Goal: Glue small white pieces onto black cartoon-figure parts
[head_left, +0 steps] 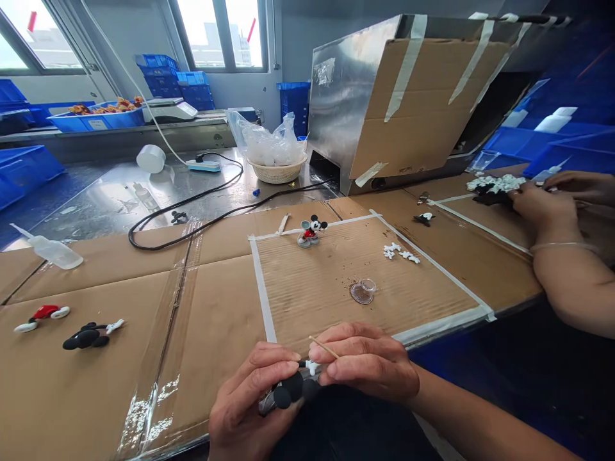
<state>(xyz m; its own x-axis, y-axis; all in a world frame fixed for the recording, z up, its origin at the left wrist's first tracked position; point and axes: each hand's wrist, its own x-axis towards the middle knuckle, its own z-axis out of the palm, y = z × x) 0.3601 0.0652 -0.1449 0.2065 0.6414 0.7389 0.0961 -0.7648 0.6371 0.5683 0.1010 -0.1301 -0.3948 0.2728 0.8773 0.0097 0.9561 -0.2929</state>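
Note:
At the table's near edge, my left hand [257,390] is closed around a black mouse figurine part [292,385] with round ears. A small white glove piece [312,367] sits at the end of its black arm. My right hand [368,362] pinches a thin wooden stick [324,347], its fingers beside the white glove. Ahead on the taped cardboard mat [307,301] stands an assembled mouse figurine [311,232] in red shorts. Small white glove pieces [398,251] lie to its right. Nearer to me is a small clear dish [362,291] with brown specks around it.
On the left lie a black figurine part [89,335], red shorts with white shoes [43,315] and a squeeze bottle [50,250]. A black cable [192,211] loops behind. A metal box [358,96] stands at the back. A co-worker's hands [552,198] work at right.

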